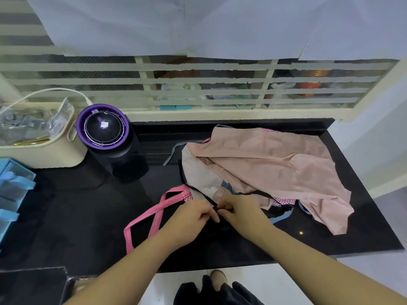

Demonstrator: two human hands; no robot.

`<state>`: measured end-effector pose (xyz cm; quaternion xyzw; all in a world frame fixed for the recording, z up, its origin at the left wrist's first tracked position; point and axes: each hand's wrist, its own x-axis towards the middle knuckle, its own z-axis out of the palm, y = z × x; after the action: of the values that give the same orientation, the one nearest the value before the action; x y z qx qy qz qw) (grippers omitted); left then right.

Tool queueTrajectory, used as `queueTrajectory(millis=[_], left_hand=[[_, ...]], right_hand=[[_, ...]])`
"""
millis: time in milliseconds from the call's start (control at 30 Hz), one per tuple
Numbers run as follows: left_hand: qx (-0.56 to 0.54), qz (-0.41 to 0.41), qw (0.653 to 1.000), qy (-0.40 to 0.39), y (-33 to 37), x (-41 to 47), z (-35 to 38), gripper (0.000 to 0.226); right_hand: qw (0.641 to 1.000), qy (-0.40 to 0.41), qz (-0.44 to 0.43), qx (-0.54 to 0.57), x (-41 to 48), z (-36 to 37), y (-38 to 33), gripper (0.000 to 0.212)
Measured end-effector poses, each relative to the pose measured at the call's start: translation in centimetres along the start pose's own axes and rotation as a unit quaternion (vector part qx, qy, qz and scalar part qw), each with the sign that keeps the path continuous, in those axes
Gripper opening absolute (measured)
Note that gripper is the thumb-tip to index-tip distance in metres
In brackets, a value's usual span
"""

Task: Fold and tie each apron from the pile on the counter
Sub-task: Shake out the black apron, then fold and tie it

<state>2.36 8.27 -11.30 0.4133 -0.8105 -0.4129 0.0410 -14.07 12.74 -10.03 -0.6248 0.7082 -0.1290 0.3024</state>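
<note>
Boxes (13,183) in blue sit at the far left edge, with a cream basket (44,155) above them and a round black and purple pot (103,128) next to it. Lower down, a pink strap (154,214) lies looped on the black worktop (88,216). In the middle the left hand (193,214) and right hand (240,211) meet, and each grip pinches a thin black string (211,202). At the right, the peach apron (275,168) lies on a messy pile.

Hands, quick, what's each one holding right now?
Left hand: closed, pinching the black strap.
Right hand: closed, pinching the same black strap.
</note>
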Motion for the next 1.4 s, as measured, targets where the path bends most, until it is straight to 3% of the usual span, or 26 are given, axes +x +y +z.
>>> queueTrajectory(millis=[100,200,367,467,700,900,1100,1400], left_hand=[[0.198,0.074,0.974,0.077,-0.4,-1.2,1.0,0.034],[0.212,0.046,0.971,0.099,-0.5,-1.9,2.2,0.035],[0.004,-0.006,0.990,0.144,-0.1,-1.2,3.6,0.023],[-0.060,-0.034,0.987,0.142,0.0,-1.3,3.4,0.016],[-0.125,-0.078,0.983,0.114,-0.7,-2.0,1.1,0.013],[-0.235,-0.161,0.958,0.044,-1.5,-2.9,0.0,0.031],[-0.142,-0.166,0.976,-0.013,-3.3,-2.8,-1.0,0.038],[0.032,-0.155,0.986,-0.060,-5.0,-1.9,-1.1,0.040]], right_hand=[[0.998,-0.043,-0.023,-0.049,0.0,0.0,-0.1,0.026],[0.999,-0.052,-0.011,0.000,0.0,-0.2,0.0,0.024],[0.980,-0.095,0.035,0.174,-0.4,-0.5,0.2,0.015],[0.970,-0.086,0.042,0.224,-0.7,-1.0,0.4,0.008],[0.994,-0.067,-0.006,0.088,-0.6,-2.2,1.1,0.005],[0.999,-0.034,0.004,0.026,0.1,-2.0,2.8,0.030],[1.000,0.015,0.015,-0.002,0.5,-1.9,3.9,0.032],[1.000,0.002,0.021,-0.014,0.8,-1.3,4.7,0.028]])
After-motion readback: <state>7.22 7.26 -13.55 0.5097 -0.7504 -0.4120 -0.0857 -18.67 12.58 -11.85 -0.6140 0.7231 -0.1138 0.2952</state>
